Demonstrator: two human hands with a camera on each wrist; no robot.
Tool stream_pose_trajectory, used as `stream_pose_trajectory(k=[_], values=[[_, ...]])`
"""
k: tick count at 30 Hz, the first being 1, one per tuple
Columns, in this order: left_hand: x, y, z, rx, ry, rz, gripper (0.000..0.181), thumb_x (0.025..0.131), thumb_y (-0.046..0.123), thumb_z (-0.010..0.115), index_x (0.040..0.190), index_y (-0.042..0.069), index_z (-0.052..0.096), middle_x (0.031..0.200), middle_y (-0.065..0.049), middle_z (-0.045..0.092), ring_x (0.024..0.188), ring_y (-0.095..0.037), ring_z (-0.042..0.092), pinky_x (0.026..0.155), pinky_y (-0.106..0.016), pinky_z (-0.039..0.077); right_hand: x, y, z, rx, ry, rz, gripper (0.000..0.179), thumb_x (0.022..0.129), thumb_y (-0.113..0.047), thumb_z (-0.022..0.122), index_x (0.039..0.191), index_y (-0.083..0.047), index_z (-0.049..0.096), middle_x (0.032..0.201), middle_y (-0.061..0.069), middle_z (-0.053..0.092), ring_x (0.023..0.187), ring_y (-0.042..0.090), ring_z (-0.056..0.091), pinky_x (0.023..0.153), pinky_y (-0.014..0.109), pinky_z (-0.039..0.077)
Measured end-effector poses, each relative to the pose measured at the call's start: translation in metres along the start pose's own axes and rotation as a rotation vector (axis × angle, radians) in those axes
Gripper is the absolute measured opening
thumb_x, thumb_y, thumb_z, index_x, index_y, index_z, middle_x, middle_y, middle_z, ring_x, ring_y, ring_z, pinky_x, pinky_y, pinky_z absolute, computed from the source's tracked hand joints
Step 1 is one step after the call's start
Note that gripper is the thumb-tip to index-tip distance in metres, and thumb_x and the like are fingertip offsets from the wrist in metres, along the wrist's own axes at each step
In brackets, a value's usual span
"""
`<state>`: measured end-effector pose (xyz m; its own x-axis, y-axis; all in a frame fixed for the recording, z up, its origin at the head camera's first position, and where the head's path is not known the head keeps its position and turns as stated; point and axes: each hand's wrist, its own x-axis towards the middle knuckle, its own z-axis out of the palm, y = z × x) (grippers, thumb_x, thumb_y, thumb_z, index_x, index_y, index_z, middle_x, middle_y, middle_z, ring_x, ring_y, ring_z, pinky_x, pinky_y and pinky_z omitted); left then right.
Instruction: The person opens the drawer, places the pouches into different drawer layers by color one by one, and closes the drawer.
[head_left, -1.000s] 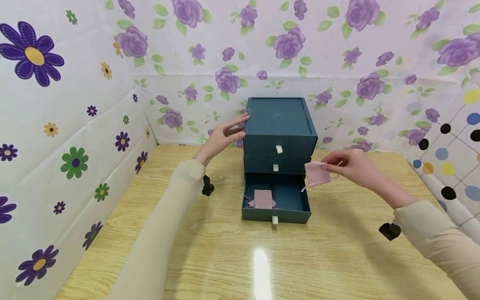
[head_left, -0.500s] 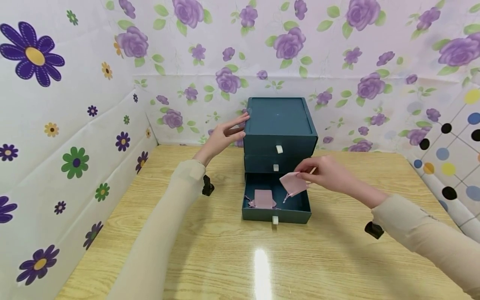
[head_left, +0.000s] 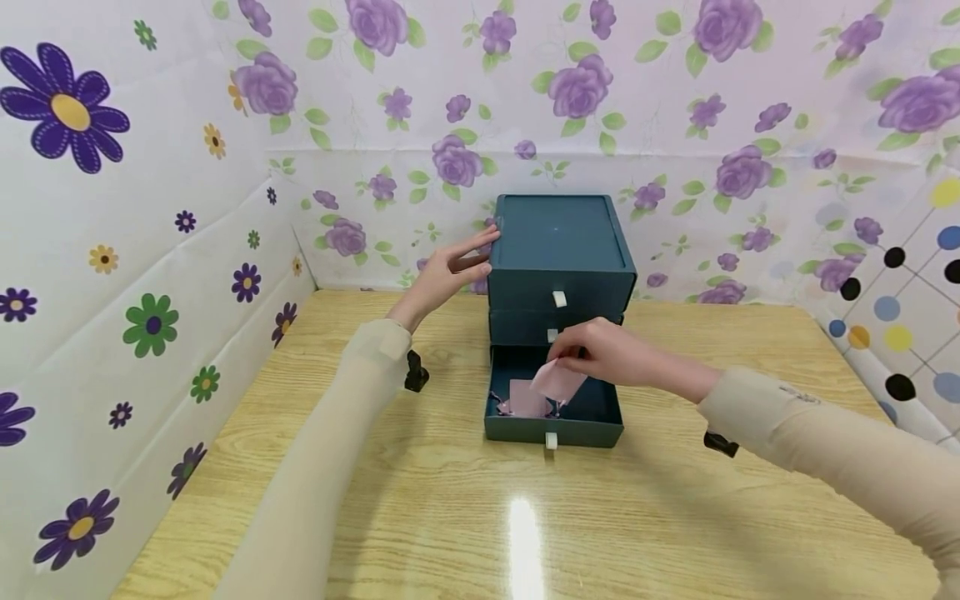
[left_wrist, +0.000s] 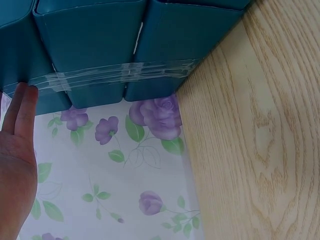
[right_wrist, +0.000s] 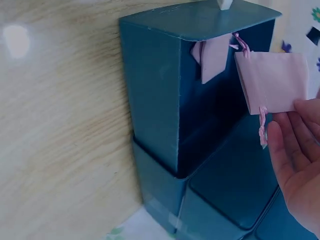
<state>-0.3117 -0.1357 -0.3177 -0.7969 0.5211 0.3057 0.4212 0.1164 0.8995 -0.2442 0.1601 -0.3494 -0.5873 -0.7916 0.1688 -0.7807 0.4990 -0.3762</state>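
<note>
A dark blue three-drawer cabinet stands against the back wall, its bottom drawer pulled out. My right hand pinches a small pink drawstring pouch by its edge, over the open drawer. In the right wrist view the held pouch hangs flat from thumb and fingers, cords dangling. Another pink pouch lies in the drawer's left half, partly overlapped by the held one. My left hand rests with extended fingers against the cabinet's left side; in the left wrist view its fingertips touch the taped side.
The cabinet sits on a wood-grain table. Flowered sheets cover the back wall and the left wall; a dotted sheet is at right. White pull tabs stick out of the drawer fronts.
My right hand has moved left with the pouch, from beside the cabinet to over the open drawer. The left hand has stayed on the cabinet's side.
</note>
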Motion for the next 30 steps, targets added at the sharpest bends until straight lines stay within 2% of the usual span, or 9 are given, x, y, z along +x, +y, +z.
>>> stream_pose_trajectory(k=[4, 11, 16, 22, 30], values=[[0.0, -0.001, -0.001, 0.001, 0.002, 0.0, 0.056, 0.1, 0.013, 0.056, 0.153, 0.013, 0.039, 0.166, 0.0, 0.025, 0.148, -0.03, 0.036, 0.118, -0.045, 0.038, 0.016, -0.005, 0.001, -0.03, -0.078, -0.044, 0.012, 0.093, -0.012, 0.068, 0.103, -0.015, 0.075, 0.099, 0.0, 0.075, 0.079, 0.004, 0.066, 0.074, 0.019, 0.059], [-0.001, -0.003, -0.003, 0.003, -0.001, 0.001, 0.057, 0.1, 0.016, 0.057, 0.154, 0.014, 0.038, 0.166, 0.002, 0.024, 0.148, -0.031, 0.035, 0.119, -0.047, 0.037, 0.045, -0.012, 0.002, -0.076, -0.233, -0.034, 0.012, 0.095, -0.014, 0.067, 0.102, -0.016, 0.076, 0.096, -0.002, 0.075, 0.074, 0.001, 0.061, 0.072, 0.017, 0.057], [-0.001, -0.002, -0.002, 0.008, -0.005, 0.002, 0.056, 0.1, 0.016, 0.057, 0.153, 0.014, 0.039, 0.166, 0.002, 0.024, 0.148, -0.029, 0.036, 0.119, -0.046, 0.038, 0.059, -0.015, 0.007, -0.064, -0.325, -0.041, 0.012, 0.095, -0.015, 0.066, 0.103, -0.016, 0.076, 0.097, -0.001, 0.075, 0.076, 0.001, 0.062, 0.074, 0.019, 0.057], [-0.001, -0.001, 0.0, 0.013, -0.009, 0.01, 0.056, 0.1, 0.014, 0.056, 0.153, 0.012, 0.038, 0.166, 0.001, 0.025, 0.148, -0.03, 0.036, 0.118, -0.045, 0.038, 0.071, -0.016, 0.014, -0.045, -0.391, -0.035, 0.012, 0.095, -0.015, 0.066, 0.102, -0.017, 0.076, 0.095, -0.003, 0.074, 0.075, 0.002, 0.062, 0.076, 0.019, 0.058], [-0.001, 0.0, -0.001, 0.015, -0.01, 0.006, 0.056, 0.1, 0.015, 0.056, 0.154, 0.013, 0.038, 0.166, 0.002, 0.024, 0.148, -0.03, 0.036, 0.119, -0.046, 0.037, 0.077, -0.017, 0.016, -0.04, -0.421, -0.027, 0.013, 0.096, -0.014, 0.065, 0.103, -0.017, 0.076, 0.096, -0.002, 0.075, 0.076, 0.003, 0.063, 0.076, 0.021, 0.058]])
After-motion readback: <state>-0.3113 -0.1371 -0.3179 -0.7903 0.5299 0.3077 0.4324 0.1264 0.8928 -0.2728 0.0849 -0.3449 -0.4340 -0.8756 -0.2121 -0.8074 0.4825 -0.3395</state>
